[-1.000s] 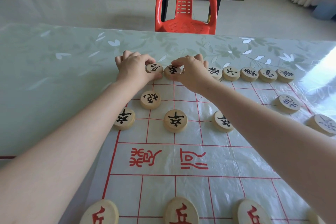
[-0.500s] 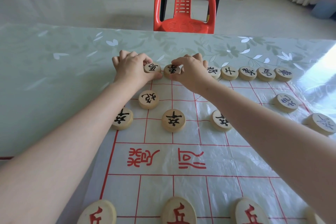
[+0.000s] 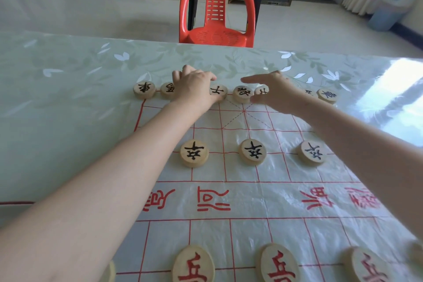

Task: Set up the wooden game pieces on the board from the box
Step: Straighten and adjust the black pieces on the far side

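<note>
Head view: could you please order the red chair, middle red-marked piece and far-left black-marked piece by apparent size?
1. red chair
2. middle red-marked piece
3. far-left black-marked piece
Nearness enlarges the second; real sizes may match.

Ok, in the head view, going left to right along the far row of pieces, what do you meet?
Far-left piece, second piece partly hidden, left hand, piece just right of it, piece in the gap between the hands, right hand, far-right piece.
</note>
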The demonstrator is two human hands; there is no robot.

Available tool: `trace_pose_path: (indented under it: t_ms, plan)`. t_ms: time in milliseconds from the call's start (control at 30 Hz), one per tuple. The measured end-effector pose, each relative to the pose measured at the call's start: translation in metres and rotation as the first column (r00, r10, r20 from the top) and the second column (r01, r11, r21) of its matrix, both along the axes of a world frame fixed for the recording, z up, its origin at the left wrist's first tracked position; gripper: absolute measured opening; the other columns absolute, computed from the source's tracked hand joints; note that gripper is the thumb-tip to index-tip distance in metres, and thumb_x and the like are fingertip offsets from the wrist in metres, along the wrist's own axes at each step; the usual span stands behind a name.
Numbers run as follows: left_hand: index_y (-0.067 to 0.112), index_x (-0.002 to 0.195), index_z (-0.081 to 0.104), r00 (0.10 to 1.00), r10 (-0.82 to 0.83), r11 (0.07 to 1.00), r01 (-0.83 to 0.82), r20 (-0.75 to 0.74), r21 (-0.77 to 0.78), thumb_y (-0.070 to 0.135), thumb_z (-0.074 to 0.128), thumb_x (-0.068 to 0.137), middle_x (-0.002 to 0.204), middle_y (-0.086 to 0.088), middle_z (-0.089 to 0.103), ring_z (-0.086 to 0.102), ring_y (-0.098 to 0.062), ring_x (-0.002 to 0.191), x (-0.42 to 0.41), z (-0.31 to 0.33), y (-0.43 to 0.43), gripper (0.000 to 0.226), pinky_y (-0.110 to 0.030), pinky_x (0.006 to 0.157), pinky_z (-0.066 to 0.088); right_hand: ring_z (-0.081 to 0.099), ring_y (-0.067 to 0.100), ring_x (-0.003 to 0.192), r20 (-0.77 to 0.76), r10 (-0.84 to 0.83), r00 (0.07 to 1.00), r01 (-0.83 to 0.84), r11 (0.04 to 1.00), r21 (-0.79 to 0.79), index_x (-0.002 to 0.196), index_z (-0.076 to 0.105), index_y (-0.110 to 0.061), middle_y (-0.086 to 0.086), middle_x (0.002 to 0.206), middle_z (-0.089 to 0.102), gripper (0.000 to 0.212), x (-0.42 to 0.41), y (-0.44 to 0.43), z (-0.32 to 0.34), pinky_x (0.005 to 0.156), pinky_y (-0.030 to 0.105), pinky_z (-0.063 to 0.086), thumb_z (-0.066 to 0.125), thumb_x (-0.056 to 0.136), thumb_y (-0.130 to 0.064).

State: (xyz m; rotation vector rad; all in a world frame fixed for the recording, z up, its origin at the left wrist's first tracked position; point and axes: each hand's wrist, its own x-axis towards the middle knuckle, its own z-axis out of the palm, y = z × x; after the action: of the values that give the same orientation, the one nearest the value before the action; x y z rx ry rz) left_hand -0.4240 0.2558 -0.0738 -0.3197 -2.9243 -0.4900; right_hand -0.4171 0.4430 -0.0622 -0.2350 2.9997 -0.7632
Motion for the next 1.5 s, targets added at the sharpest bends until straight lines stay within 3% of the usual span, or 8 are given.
trace_pose_path:
  t_ms: [100, 400, 633, 833, 967, 1100, 1300, 1500]
  plan:
    - [0.031, 0.133, 0.045, 0.998, -0.041, 0.999, 0.041, 0.040, 0.004, 0.037, 0.058, 0.086, 0.132, 0.000, 0.053, 0.031, -0.019, 0.129, -0.004, -0.001, 0.004, 0.050, -0.036, 0.089, 0.023, 0.034, 0.018, 0.119, -0.017, 0.053, 0.998, -0.052, 0.997, 0.051, 0.130, 0.050, -0.029, -0.023, 0.103, 0.049, 0.048, 0.002, -0.006, 0.001, 0.101, 0.030, 0.023, 0.061, 0.086, -0.013]
    - [0.028, 0.124, 0.055, 0.999, -0.029, 0.997, 0.027, 0.023, 0.068, 0.041, 0.059, 0.086, 0.124, 0.000, 0.057, 0.033, -0.020, 0.124, -0.001, -0.006, 0.006, 0.041, -0.035, 0.086, 0.022, 0.033, 0.023, 0.120, -0.139, -0.043, 0.989, 0.056, 0.995, 0.087, 0.127, 0.053, -0.025, -0.002, 0.121, 0.054, 0.060, -0.003, -0.010, -0.012, 0.087, 0.030, 0.020, 0.066, 0.075, -0.052]
    - [0.030, 0.124, 0.055, 1.000, -0.005, 1.000, 0.005, 0.002, 0.009, 0.051, 0.059, 0.082, 0.122, 0.000, 0.059, 0.036, -0.024, 0.121, -0.006, -0.010, 0.008, 0.047, -0.037, 0.087, 0.024, 0.029, 0.022, 0.126, -0.071, 0.038, 0.997, -0.036, 0.999, 0.020, 0.130, 0.051, -0.026, -0.003, 0.122, 0.056, 0.048, 0.010, 0.000, -0.006, 0.097, 0.032, 0.024, 0.062, 0.084, -0.033]
    - [0.029, 0.123, 0.056, 0.997, 0.054, 0.998, -0.055, -0.053, -0.031, 0.069, 0.054, 0.073, 0.123, -0.003, 0.055, 0.033, -0.026, 0.121, -0.007, -0.012, 0.014, 0.064, -0.039, 0.091, 0.025, 0.031, 0.023, 0.117, -0.144, -0.011, 0.990, 0.028, 0.993, 0.114, 0.128, 0.053, -0.025, -0.003, 0.123, 0.055, 0.055, 0.004, -0.007, -0.011, 0.086, 0.031, 0.021, 0.064, 0.079, -0.048]
    - [0.037, 0.134, 0.041, 0.995, -0.094, 0.995, 0.093, 0.028, 0.030, 0.045, 0.058, 0.082, 0.135, 0.008, 0.049, 0.027, -0.015, 0.131, -0.008, -0.002, 0.009, 0.055, -0.036, 0.093, 0.020, 0.028, 0.021, 0.127, -0.114, 0.016, 0.993, -0.014, 1.000, 0.023, 0.135, 0.044, -0.027, -0.005, 0.133, 0.049, 0.059, 0.003, -0.002, -0.011, 0.089, 0.029, 0.020, 0.065, 0.082, -0.040]
    - [0.039, 0.129, 0.048, 0.984, -0.158, 0.987, 0.158, 0.080, 0.009, 0.031, 0.054, 0.089, 0.133, 0.004, 0.051, 0.027, -0.011, 0.133, -0.012, 0.003, 0.001, 0.041, -0.034, 0.090, 0.018, 0.032, 0.019, 0.124, -0.096, 0.051, 0.994, -0.051, 0.999, 0.001, 0.136, 0.043, -0.027, -0.012, 0.128, 0.056, 0.054, 0.005, 0.000, -0.009, 0.088, 0.030, 0.020, 0.062, 0.086, -0.031]
    - [0.030, 0.114, 0.060, 0.998, -0.034, 0.998, 0.031, -0.059, -0.057, 0.055, 0.057, 0.080, 0.115, 0.000, 0.059, 0.036, -0.025, 0.117, -0.010, -0.006, 0.008, 0.043, -0.037, 0.085, 0.021, 0.034, 0.019, 0.112, -0.117, -0.025, 0.993, 0.028, 0.999, 0.024, 0.131, 0.049, -0.024, -0.009, 0.118, 0.056, 0.058, 0.003, -0.007, -0.013, 0.080, 0.029, 0.018, 0.065, 0.079, -0.045]
    - [0.033, 0.132, 0.045, 0.997, -0.075, 0.996, 0.073, -0.023, -0.049, 0.061, 0.060, 0.073, 0.134, 0.003, 0.048, 0.027, -0.021, 0.129, -0.007, -0.009, 0.006, 0.067, -0.039, 0.098, 0.020, 0.031, 0.019, 0.123, -0.067, -0.052, 0.996, 0.048, 0.997, -0.055, 0.133, 0.047, -0.028, -0.011, 0.119, 0.050, 0.059, 0.006, -0.004, -0.011, 0.086, 0.025, 0.020, 0.067, 0.079, -0.041]
